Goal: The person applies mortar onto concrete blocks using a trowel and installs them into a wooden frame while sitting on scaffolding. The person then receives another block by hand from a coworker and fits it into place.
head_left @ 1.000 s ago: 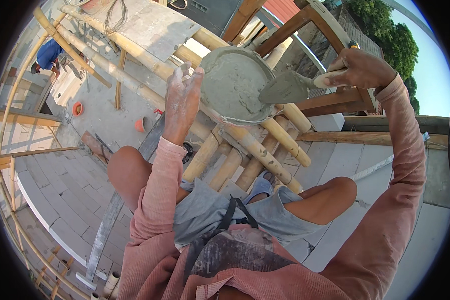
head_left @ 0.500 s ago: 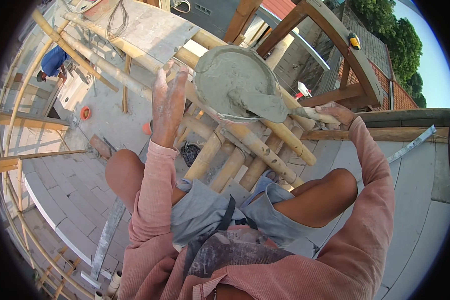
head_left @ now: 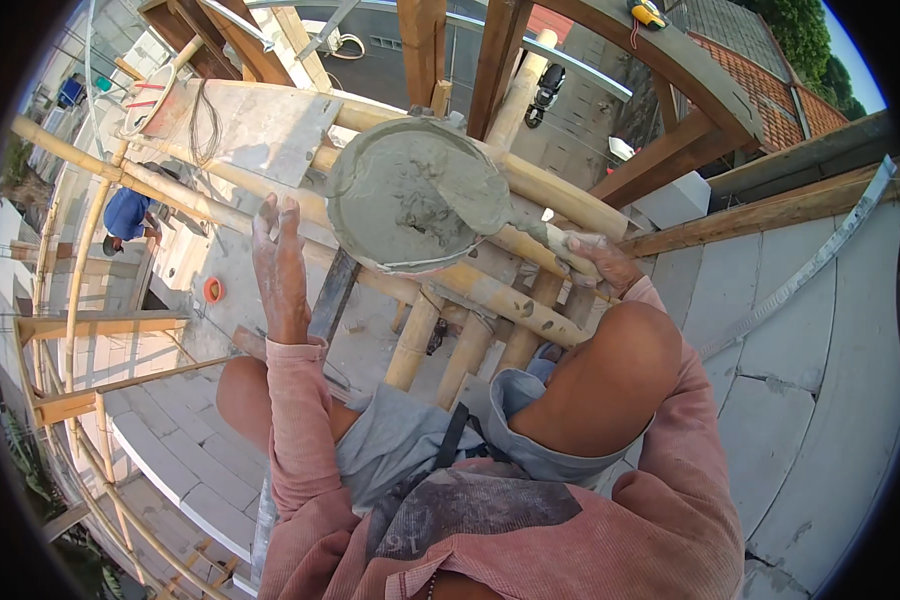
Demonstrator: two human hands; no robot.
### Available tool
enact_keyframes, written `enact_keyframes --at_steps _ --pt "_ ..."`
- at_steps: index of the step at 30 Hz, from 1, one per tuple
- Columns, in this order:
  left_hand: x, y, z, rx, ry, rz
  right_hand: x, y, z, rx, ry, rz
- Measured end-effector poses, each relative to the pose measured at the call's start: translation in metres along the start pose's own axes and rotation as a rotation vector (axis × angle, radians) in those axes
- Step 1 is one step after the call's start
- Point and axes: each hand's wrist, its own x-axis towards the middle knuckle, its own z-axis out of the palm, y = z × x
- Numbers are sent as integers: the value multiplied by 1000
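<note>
right hand (head_left: 608, 264) grips the trowel (head_left: 478, 198), apparently working mortar (head_left: 380, 185) at twelve o'clock; left hand (head_left: 282, 275) wide, empty; lifting wants steadiness.

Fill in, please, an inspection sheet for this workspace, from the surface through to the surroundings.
Surface: bamboo poles beneath the basin.
Job's things: wet grey mortar in the basin; mortar-coated trowel over it.
Clutter: yellow-black device on the timber frame; orange pot lower down, at left.
Hands: left hand raised, open, beside the basin; right hand gripping the trowel.
Cables: looped wire on a board.
Surroundings: pale blocks; another person bending, far left.
</note>
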Motion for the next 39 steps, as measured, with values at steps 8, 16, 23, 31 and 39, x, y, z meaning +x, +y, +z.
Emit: enact_keyframes --at_steps 8,16,23,31,39 --pt "8 -9 5 31 136 167 -86 23 18 297 449 -214" --pt "-46 80 107 158 97 534 -204 72 -14 384 783 -325" --pt "-118 88 275 297 -892 342 -177 40 -68 392 1203 -462" --pt "-133 -91 512 591 -1188 1091 -101 15 -147 -1046 1572 -672" --pt "-64 -219 643 392 -1264 504 -91 -33 -124 -231 1311 -561"
